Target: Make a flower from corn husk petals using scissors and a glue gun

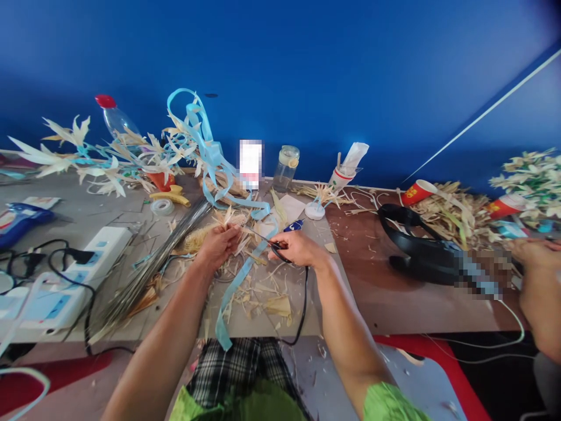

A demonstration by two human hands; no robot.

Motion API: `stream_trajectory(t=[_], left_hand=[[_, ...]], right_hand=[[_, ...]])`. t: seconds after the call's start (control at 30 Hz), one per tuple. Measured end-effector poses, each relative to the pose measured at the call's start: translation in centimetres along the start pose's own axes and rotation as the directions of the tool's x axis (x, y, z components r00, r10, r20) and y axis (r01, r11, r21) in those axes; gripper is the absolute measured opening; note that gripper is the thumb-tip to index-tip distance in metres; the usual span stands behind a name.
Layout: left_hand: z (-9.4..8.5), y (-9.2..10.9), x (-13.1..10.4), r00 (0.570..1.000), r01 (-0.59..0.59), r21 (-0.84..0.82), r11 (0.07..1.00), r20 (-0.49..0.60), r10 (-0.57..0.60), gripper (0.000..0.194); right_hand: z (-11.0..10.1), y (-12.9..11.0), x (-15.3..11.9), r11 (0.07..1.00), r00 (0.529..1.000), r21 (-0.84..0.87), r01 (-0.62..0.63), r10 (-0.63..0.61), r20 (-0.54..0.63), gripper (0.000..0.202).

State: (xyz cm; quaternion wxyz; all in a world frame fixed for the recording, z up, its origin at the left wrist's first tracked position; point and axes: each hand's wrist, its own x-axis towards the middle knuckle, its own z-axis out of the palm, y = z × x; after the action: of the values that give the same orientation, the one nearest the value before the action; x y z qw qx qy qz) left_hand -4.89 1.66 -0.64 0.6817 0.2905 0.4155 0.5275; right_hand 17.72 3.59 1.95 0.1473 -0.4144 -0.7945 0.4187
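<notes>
Pale strips of dried husk, gathered like a small flower (pixel 228 218), are pinched in the fingers of my left hand (pixel 217 247). My right hand (pixel 300 247) grips dark-handled scissors (pixel 277 251), whose blades point left toward the husk. A light blue ribbon (pixel 236 283) runs between the hands and hangs over the table's front edge. Husk scraps (pixel 278 305) lie below them. Just behind my right hand is a small dark blue object (pixel 293 225), partly hidden. Left of my left hand lies a bundle of thin wires (pixel 162 248).
A white power strip (pixel 103 251) with cables sits at left. Husk flowers (pixel 105 175), a clear bottle (pixel 117 120) and a glass jar (pixel 287 166) stand behind. At right are a black curved device (pixel 421 257), red paper cups (pixel 418 192) and another person's hand (pixel 537 257).
</notes>
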Motion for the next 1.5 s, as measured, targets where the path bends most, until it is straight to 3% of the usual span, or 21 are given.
stream_trajectory(t=[0.2, 0.33, 0.43, 0.73, 1.0, 1.23, 1.5], left_hand=[[0.0, 0.0, 0.0, 0.998, -0.023, -0.030, 0.999, -0.062, 0.021, 0.029], [0.1, 0.2, -0.1, 0.996, -0.043, -0.073, 0.996, -0.085, 0.037, 0.030], [0.2, 0.2, -0.1, 0.995, -0.061, -0.073, 0.995, -0.081, 0.055, 0.031], [0.3, 0.1, -0.1, 0.990, -0.065, 0.006, 0.998, -0.121, 0.065, 0.028], [0.1, -0.4, 0.2, 0.997, -0.034, 0.121, 0.992, -0.064, 0.042, 0.030], [0.1, -0.5, 0.1, 0.999, -0.009, 0.182, 0.983, -0.039, 0.016, 0.032], [0.0, -0.5, 0.2, 0.999, -0.006, 0.205, 0.979, -0.042, 0.015, 0.033]], right_hand=[[0.1, 0.4, 0.2, 1.000, 1.000, 0.021, -0.010, 0.010, -0.005, 0.028], [0.4, 0.4, 0.5, 0.986, 0.996, 0.167, -0.018, 0.032, -0.080, 0.031], [0.1, 0.4, 0.5, 0.965, 0.999, 0.261, 0.003, 0.005, -0.031, 0.033], [-0.9, 1.2, -0.2, 0.995, 0.996, 0.101, -0.015, 0.006, 0.089, 0.031], [-1.1, 0.4, -0.2, 0.996, 0.975, 0.065, -0.054, 0.038, 0.217, 0.037], [-0.9, 0.7, -0.2, 0.998, 0.971, -0.032, -0.058, 0.064, 0.231, 0.041], [-1.1, 0.1, -0.3, 0.997, 0.967, -0.030, -0.067, 0.072, 0.244, 0.037]])
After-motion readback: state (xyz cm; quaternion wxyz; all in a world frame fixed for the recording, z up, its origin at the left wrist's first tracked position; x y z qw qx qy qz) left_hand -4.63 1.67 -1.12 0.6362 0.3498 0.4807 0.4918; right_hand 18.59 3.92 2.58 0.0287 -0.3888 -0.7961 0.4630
